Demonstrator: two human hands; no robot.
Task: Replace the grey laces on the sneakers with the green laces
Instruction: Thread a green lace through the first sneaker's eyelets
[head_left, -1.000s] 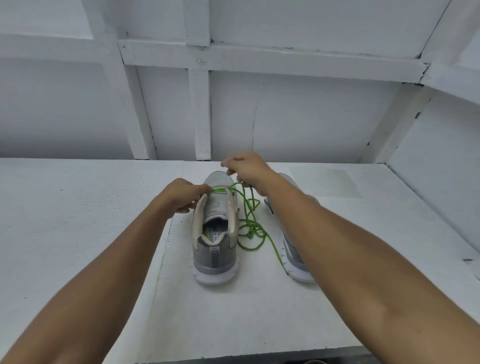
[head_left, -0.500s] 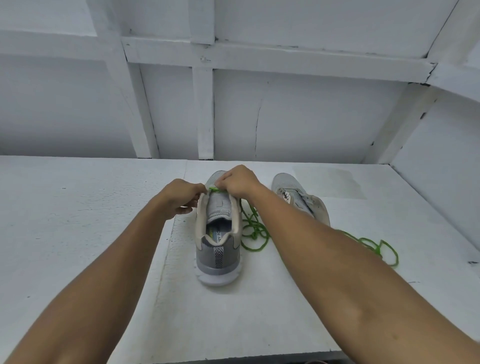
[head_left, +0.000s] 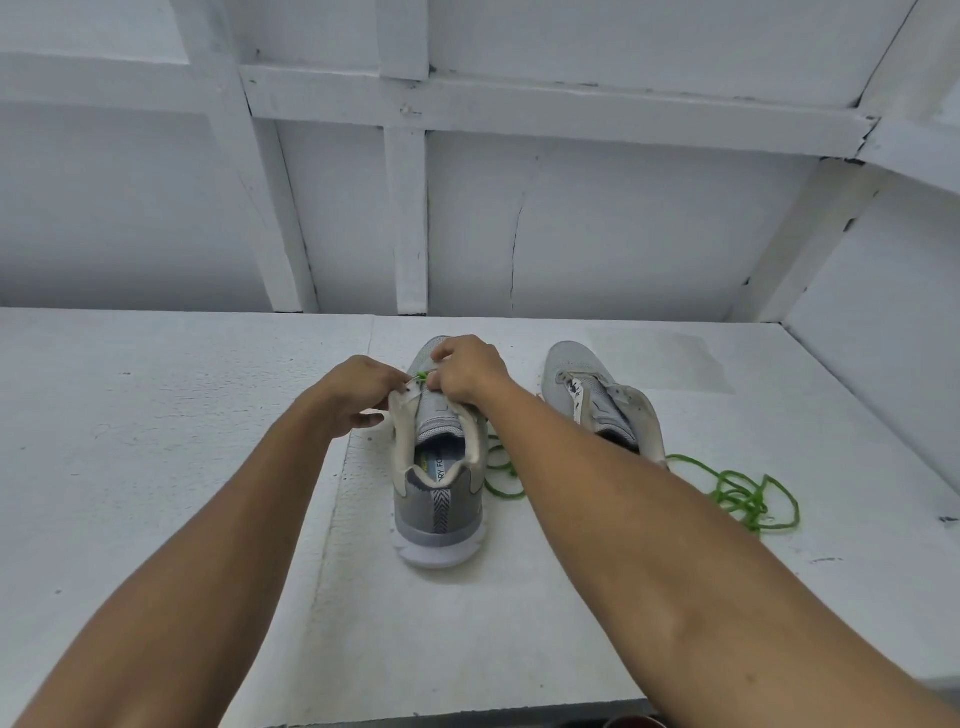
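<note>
Gripping sneaker (head_left: 439, 499) flap, left hand (head_left: 358, 389); right hand (head_left: 467, 371) beside, apparently pinching green lace (head_left: 423, 375).

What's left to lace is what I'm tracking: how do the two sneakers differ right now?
The left hand and right hand pinch a green lace at the centre sneaker; the right sneaker is untouched. The centre sneaker's lacing is started; the right sneaker's eyelets look bare, a second lace heaped beside it. The centre sneaker's heel faces the camera; the right sneaker sits angled. Both are grey, upright on the table.
</note>
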